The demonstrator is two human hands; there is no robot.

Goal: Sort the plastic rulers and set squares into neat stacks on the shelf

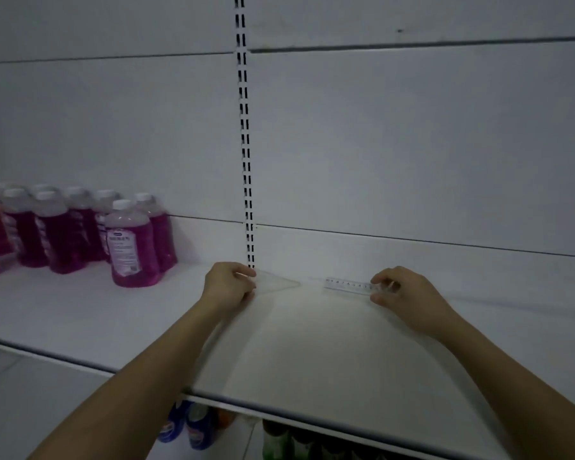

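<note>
While left hand [229,283] pinches the clear set square [275,283] flat on the white shelf [80,313], right hand [399,291] pinches the clear ruler [347,284] end, just beside it. Purple bottles [127,244] far left.

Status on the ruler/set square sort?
Done: no stacks visible yet. In hand: the left hand pinches a clear set square and the right hand pinches a ruler, both low over the shelf, apart from each other. Left: placing both; other pieces aren't in view.
</note>
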